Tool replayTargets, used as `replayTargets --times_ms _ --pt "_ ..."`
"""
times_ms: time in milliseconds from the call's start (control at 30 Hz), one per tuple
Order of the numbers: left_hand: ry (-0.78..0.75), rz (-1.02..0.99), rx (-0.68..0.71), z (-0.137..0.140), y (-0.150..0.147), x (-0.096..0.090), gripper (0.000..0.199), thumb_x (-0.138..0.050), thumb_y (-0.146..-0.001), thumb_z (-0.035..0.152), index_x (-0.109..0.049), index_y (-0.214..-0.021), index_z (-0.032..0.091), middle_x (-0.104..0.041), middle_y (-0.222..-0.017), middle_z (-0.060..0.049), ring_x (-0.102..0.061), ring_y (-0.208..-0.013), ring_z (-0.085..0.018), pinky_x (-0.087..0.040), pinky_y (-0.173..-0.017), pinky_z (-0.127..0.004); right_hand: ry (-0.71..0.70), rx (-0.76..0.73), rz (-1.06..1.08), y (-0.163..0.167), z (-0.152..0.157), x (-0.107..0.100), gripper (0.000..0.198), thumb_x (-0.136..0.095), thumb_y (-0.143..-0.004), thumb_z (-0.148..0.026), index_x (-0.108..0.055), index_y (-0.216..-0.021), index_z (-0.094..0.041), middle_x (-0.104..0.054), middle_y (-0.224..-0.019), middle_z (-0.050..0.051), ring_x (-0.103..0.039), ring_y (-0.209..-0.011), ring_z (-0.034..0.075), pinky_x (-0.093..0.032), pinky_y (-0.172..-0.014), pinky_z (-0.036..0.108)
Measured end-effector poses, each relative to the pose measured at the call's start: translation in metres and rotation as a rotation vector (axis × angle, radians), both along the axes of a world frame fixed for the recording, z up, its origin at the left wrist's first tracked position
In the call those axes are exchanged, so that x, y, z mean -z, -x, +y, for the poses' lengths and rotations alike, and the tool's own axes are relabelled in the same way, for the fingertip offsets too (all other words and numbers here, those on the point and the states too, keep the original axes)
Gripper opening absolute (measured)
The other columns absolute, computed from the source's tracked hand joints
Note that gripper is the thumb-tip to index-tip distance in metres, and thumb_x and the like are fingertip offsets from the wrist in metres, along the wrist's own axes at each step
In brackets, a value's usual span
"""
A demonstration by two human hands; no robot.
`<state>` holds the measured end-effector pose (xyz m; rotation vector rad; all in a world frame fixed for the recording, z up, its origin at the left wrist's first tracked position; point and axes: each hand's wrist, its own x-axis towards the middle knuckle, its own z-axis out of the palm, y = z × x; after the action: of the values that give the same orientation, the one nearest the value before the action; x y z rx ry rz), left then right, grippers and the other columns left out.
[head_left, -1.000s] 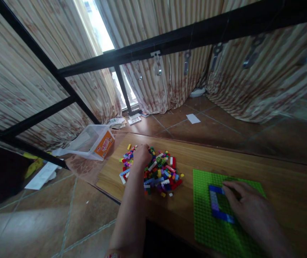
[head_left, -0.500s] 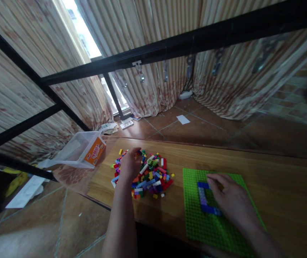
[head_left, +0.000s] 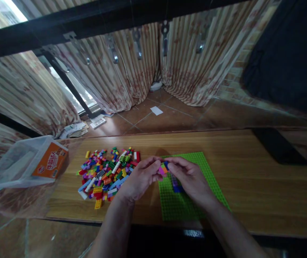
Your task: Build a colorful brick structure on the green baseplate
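Observation:
Between my two hands is a small cluster of toy bricks in pink, orange and dark blue. My left hand pinches its pink end. The fingertips of my right hand are closed on the dark blue end. Below them lies the green baseplate, with blue and purple bricks on it, partly covered by my right hand. A pile of loose, many-coloured bricks spreads over the table to the left of my left hand.
A clear plastic box with an orange label stands at the table's left end. A dark flat object lies at the right on the wooden table. Beyond are a black metal bar with hanging clips and striped curtains.
My left hand has left the brick pile and come to my right hand over the baseplate. Both now hold a small brick cluster. The view has turned to the right.

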<state>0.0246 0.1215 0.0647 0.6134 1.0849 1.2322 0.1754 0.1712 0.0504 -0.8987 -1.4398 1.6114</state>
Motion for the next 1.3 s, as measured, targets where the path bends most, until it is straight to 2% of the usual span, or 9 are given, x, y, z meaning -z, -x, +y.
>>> replayTargets --times_ms 133,400,467,633,767,967,1133,1200,1300 --pt "-0.005 0.092 0.015 0.004 -0.007 0.001 0.033 -0.072 -0.075 0.045 -0.064 -0.081 0.014 -0.061 -0.076 0.0 -0.058 -0.069 -0.009 -0.049 -0.065 -0.021 0.031 0.064 -0.017 0.0 0.005 0.006 0.023 -0.069 -0.075 -0.042 -0.071 -0.083 -0.021 -0.071 -0.079 0.002 -0.063 -0.074 0.016 -0.05 -0.07 0.031" --pt "-0.104 0.317 -0.002 0.011 -0.011 0.006 0.026 -0.072 -0.076 0.037 -0.066 -0.084 0.013 -0.063 -0.068 0.001 -0.057 -0.063 -0.009 -0.048 -0.063 -0.021 0.058 0.076 -0.011 0.001 0.009 0.008 0.023 -0.07 -0.075 -0.042 -0.067 -0.075 -0.019 -0.065 -0.07 0.0 -0.055 -0.065 0.012 -0.044 -0.064 0.026" --pt "-0.096 0.259 0.0 0.01 -0.01 0.006 0.026 -0.073 -0.075 0.037 -0.067 -0.086 0.013 -0.065 -0.071 0.0 -0.059 -0.064 -0.01 -0.049 -0.064 -0.022 0.136 0.05 0.052 -0.001 0.008 0.006 0.023 -0.071 -0.074 -0.042 -0.067 -0.074 -0.019 -0.062 -0.067 -0.002 -0.051 -0.061 0.011 -0.041 -0.059 0.025" --pt "-0.095 0.028 0.001 0.006 -0.008 0.003 0.028 -0.076 -0.073 0.034 -0.069 -0.093 0.015 -0.07 -0.079 -0.002 -0.064 -0.068 -0.011 -0.052 -0.068 -0.024 0.486 -0.032 0.307 -0.002 0.008 0.0 0.019 -0.075 -0.071 -0.036 -0.067 -0.075 -0.019 -0.06 -0.065 -0.002 -0.049 -0.057 0.008 -0.04 -0.055 0.021" --pt "-0.104 0.032 -0.001 0.006 -0.006 0.001 0.026 -0.075 -0.074 0.03 -0.07 -0.096 0.016 -0.072 -0.082 -0.003 -0.066 -0.072 -0.012 -0.052 -0.07 -0.023 0.59 -0.037 0.409 -0.002 0.01 -0.003 0.018 -0.073 -0.07 -0.033 -0.068 -0.081 -0.019 -0.06 -0.069 -0.001 -0.05 -0.061 0.01 -0.04 -0.05 0.02" --pt "-0.116 0.118 -0.03 0.008 -0.005 0.006 0.021 -0.076 -0.074 0.028 -0.069 -0.091 0.017 -0.069 -0.082 0.0 -0.063 -0.071 -0.009 -0.05 -0.069 -0.021 0.424 -0.014 0.329 0.001 0.004 -0.001 0.024 -0.071 -0.076 -0.042 -0.066 -0.086 -0.02 -0.053 -0.062 -0.004 -0.04 -0.05 0.007 -0.025 -0.039 0.017" --pt "-0.109 0.161 -0.023 0.009 -0.01 0.007 0.021 -0.076 -0.073 0.026 -0.068 -0.087 0.014 -0.067 -0.076 0.0 -0.06 -0.068 -0.009 -0.049 -0.068 -0.021 0.299 0.087 0.23 0.008 0.001 0.007 0.025 -0.075 -0.073 -0.04 -0.068 -0.085 -0.02 -0.049 -0.055 -0.007 -0.032 -0.044 0.005 -0.02 -0.038 0.018" --pt "-0.12 0.223 -0.046 0.01 -0.016 0.006 0.021 -0.076 -0.072 0.025 -0.067 -0.085 0.012 -0.066 -0.072 0.0 -0.058 -0.064 -0.009 -0.047 -0.064 -0.021 0.25 0.144 0.194 0.011 0.001 0.01 0.024 -0.074 -0.072 -0.041 -0.069 -0.081 -0.019 -0.05 -0.054 -0.007 -0.033 -0.044 0.005 -0.022 -0.039 0.018" --pt "-0.137 0.29 -0.12 0.012 -0.025 0.006 0.018 -0.074 -0.072 0.025 -0.067 -0.08 0.011 -0.064 -0.068 0.0 -0.056 -0.06 -0.009 -0.045 -0.06 -0.02 0.166 0.212 0.155 0.013 0.002 0.013 0.022 -0.073 -0.073 -0.04 -0.069 -0.076 -0.019 -0.059 -0.062 -0.003 -0.046 -0.051 0.007 -0.035 -0.046 0.02"
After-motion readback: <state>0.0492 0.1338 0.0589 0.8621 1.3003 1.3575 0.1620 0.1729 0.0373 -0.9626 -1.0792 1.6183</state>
